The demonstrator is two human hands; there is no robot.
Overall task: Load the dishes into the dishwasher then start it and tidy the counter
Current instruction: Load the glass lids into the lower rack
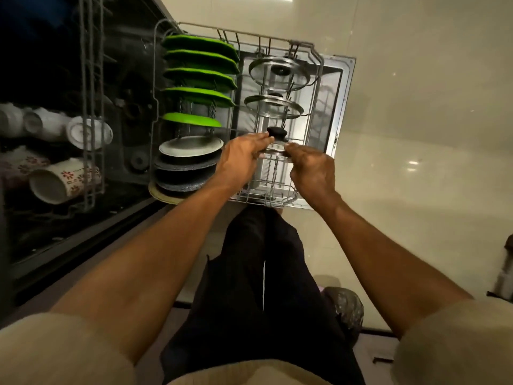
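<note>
The lower dishwasher rack [319, 87] is pulled out over the open door. A glass lid with a black knob [275, 132] stands in the rack's right side, held at its rim by my left hand [241, 159] on one side and my right hand [312, 169] on the other. Two more glass lids [279, 70] [273, 107] stand further back in the same row. Several green plates [200, 76] stand on edge in the left row, with a white plate [191, 145] and dark pans [183, 173] nearer me.
The upper rack [91, 107] juts out at the left, holding white cups [88, 133] and a flower-patterned mug [58, 182]. The open door [340, 107] lies over a pale tiled floor [416, 134]. My dark trousers and a foot fill the space below the rack.
</note>
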